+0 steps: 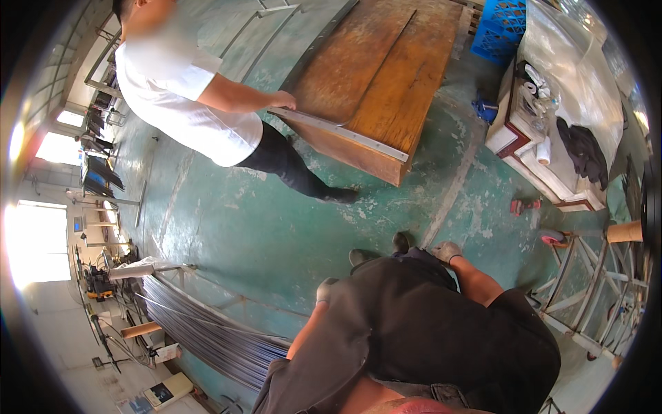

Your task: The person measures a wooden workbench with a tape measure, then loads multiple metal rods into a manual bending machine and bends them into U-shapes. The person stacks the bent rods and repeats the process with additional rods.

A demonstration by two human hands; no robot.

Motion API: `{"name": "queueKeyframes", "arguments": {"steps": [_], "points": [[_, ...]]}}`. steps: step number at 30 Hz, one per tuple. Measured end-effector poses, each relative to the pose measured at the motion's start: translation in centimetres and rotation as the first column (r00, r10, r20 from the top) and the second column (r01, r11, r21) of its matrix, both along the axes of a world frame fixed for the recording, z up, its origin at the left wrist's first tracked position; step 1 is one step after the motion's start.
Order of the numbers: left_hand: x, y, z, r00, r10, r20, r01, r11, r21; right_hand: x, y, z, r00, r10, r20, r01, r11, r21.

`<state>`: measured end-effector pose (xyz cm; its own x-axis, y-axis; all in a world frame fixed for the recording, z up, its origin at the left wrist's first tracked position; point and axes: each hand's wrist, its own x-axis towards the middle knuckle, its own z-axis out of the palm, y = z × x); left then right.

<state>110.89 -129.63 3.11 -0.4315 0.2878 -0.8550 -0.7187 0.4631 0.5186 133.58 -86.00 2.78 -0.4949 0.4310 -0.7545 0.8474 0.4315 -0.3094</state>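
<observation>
Both my gloved hands hang at my sides, holding nothing: left hand (325,288) loosely curled by my hip, right hand (447,251) likewise. Nearest thing is the bundle of steel rods (207,331), down to my left, long axis running left to right. Left hand is nearer; apart, not touching.

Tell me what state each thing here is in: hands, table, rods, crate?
Left hand: gloved, hanging at the side, grip empty.
Right hand: gloved, hanging at the side, grip empty.
Wooden table: upright on the floor, worn top, another person's hand on its metal edge.
Steel rods: bundled, lying on a rack.
Blue crate: standing on the floor beyond the table.
</observation>
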Motion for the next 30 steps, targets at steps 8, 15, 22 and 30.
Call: {"name": "queueKeyframes", "arguments": {"steps": [8, 15, 22, 30], "points": [[0.5, 0.4, 1.2, 0.762, -0.548, -0.345, 0.473, 0.835, -0.282, -1.4, 0.9, 0.8, 1.000, -0.011, 0.013, 0.012, 1.000, -0.027], [0.7, 1.1, 4.1, 0.960, -0.120, -0.252, 0.045, 0.957, -0.286, -3.3, 2.1, -0.2, 0.993, 0.090, 0.078, -0.091, 0.996, 0.001], [-2.8, -2.6, -1.5, 0.957, -0.044, -0.286, 0.016, 0.995, -0.098, -6.7, 0.7, 1.2, 0.997, 0.029, 0.067, -0.033, 0.998, 0.062], [-11.0, -9.1, -6.3, 0.878, -0.236, -0.416, 0.142, 0.959, -0.244, -14.3, -4.5, 3.7, 0.999, 0.018, 0.039, -0.019, 1.000, 0.024]]}}
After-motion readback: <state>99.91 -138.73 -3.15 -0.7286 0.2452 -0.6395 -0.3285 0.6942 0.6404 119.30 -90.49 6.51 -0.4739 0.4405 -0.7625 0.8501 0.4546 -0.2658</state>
